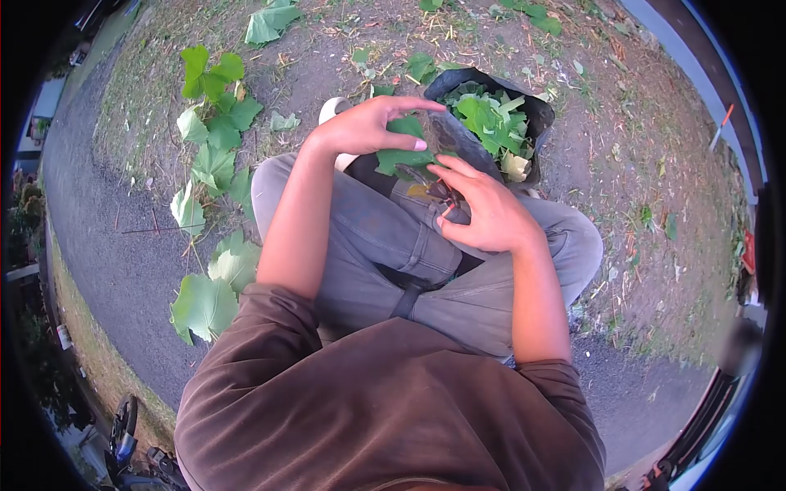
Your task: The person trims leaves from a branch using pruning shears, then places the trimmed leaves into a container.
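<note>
Above my crossed legs, my left hand (370,127) has its thumb and index finger around a green leaf (403,155), the thumb lying on the leaf. My right hand (483,204) is just to the right, its fingertips near the leaf's right edge. Between its thumb and fingers is a small dark thing with reddish stems (442,193), too small to name. A yellowish leaf bit (417,190) lies beside it. Just beyond the hands, a dark open bag (536,114) holds many green leaf pieces (491,119).
A vine with large leaves (214,168) lies on the ground at the left, reaching down beside my left elbow. Loose leaves (270,23) and dry bits are scattered on the soil ahead. A bicycle (123,434) stands at the lower left. An orange-and-white stick (722,124) is at the right.
</note>
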{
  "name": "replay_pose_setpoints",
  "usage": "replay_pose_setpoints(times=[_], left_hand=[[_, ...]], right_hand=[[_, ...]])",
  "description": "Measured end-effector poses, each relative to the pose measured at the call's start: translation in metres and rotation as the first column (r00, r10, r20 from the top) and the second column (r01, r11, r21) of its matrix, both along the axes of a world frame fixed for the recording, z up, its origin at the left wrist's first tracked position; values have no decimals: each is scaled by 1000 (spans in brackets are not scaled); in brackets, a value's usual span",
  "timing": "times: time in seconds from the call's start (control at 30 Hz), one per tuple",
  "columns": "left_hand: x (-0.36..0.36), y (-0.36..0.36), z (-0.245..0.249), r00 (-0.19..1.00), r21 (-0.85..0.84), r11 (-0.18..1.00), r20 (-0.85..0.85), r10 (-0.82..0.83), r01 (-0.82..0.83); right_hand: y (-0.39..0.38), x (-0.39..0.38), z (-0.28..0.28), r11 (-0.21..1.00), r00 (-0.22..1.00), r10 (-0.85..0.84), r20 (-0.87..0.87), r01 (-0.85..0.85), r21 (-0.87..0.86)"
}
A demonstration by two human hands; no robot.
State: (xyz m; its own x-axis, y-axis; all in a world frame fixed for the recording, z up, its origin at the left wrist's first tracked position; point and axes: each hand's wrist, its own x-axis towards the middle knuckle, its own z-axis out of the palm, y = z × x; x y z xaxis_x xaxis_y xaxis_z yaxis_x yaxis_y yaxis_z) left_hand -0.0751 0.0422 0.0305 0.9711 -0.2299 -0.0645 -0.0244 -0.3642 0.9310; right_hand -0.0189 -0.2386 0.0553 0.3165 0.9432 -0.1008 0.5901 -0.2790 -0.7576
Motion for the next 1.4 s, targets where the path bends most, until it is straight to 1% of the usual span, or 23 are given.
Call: replay_pose_setpoints(times=[0.07,0.1,0.13,0.17,0.2,0.27,0.3,0.33,0.37,0.47,0.57,0.63,0.67,0.73,0.8,0.87,0.9,1.0,1.07,1.17,1.2,1.3,1.4], left_hand=[[-2,-4,10,977,17,977,-21,211,-211],[1,-3,7,978,17,978,-21,208,-208],[7,-2,4,907,-4,934,236,348,-358],[10,-1,2,753,-65,869,470,460,-490],[10,1,1,753,-65,869,472,459,-490],[11,4,10,488,-214,743,635,599,-634],[6,-4,10,465,-310,676,534,706,-669],[0,-12,15,466,-311,678,536,704,-666],[-6,-20,19,523,-232,736,571,633,-636],[-5,-52,28,660,-112,837,562,498,-536],[10,-79,7,646,-225,823,526,553,-521],[13,-92,-1,723,-372,789,335,605,-488],[12,-96,-2,721,-373,788,335,607,-490],[10,-102,-3,836,-485,717,-55,546,-500],[14,-100,-17,823,-464,721,-32,568,-515],[17,-93,-23,859,-554,674,-169,483,-488],[19,-91,-29,867,-629,629,-157,473,-457],[17,-84,-25,873,-663,603,-165,460,-443],[20,-83,-27,870,-681,588,-156,467,-437],[23,-80,-30,821,-861,316,-180,542,-398],[23,-78,-30,820,-861,316,-180,543,-399],[23,-79,-22,828,-920,180,-211,519,-347],[23,-86,-22,828,-920,214,-170,534,-328]], right_hand=[[-1,3,-2,999,1000,-12,-8,12,32],[-2,5,-3,998,1000,-21,-18,23,62],[-3,8,-3,998,1000,-25,-17,26,62],[-3,10,-3,992,994,-41,-104,52,112],[-3,14,-4,984,981,-51,-189,82,160],[-5,19,-10,975,969,-82,-234,127,183],[-6,21,-10,960,902,-106,-419,202,193],[-6,22,-9,942,800,-118,-589,277,187],[-6,24,-10,942,801,-119,-587,278,188],[-4,27,-20,838,620,-58,-782,456,299],[1,23,-25,782,573,-46,-818,531,328],[4,19,-25,736,562,-42,-826,577,355],[3,18,-25,737,563,-41,-826,575,355],[1,17,-22,836,699,-124,-704,456,305],[4,8,-14,840,716,-138,-684,451,302],[7,5,-12,894,777,-111,-619,350,279],[9,4,-14,889,765,-81,-638,345,300],[12,2,-21,868,818,-51,-572,320,379],[13,1,-19,855,803,-47,-594,340,391],[14,1,-15,815,792,-34,-610,376,442],[14,2,-14,782,795,-31,-606,396,480],[15,-1,-22,749,693,-36,-720,496,439],[14,1,-29,794,584,17,-812,486,366]])
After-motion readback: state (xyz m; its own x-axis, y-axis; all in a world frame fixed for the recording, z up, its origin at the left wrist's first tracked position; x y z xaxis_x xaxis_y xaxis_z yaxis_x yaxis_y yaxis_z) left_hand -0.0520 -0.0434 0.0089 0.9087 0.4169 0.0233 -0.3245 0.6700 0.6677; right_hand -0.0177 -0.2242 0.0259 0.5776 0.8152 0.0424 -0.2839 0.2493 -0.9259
